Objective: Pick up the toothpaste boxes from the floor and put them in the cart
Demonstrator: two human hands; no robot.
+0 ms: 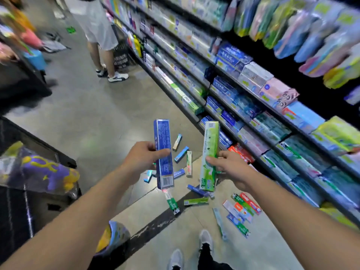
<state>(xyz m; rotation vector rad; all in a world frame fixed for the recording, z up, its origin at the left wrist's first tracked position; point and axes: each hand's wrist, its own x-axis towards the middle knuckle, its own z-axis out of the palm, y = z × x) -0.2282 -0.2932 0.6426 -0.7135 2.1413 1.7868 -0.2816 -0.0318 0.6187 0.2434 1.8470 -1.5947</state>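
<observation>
I see 2 toothpaste boxes lifted off the floor, 1 in each hand. The blue toothpaste box (163,152) stands nearly upright in the air, barcode end down, and the left hand (143,159) grips it around its lower middle, thumb across the front face and fingers curled behind. Just beside it, the green toothpaste box (210,155) is also held upright, tilted slightly; the right hand (227,165) pinches it at mid-length, index finger laid across the front. The 2 held boxes are apart, not touching.

Below them, more toothpaste boxes lie scattered on the grey floor (93,123). I count about 7 small ones beyond the hands, around a white-and-green box (189,163), and roughly 5 nearer my feet, including a dark green box (172,204) and a flat light green box (196,201). To the right sits a cluster (244,208) of about 5 red, green and blue boxes lying side by side; blur keeps me from an exact count.

The store shelves (253,106) of boxed toothpaste run along the right. At left, the dark cart (17,207) holds 1 purple-and-yellow bag (42,172). Farther up the aisle, 1 other shopper (101,36) stands beside a black basket (120,53).
</observation>
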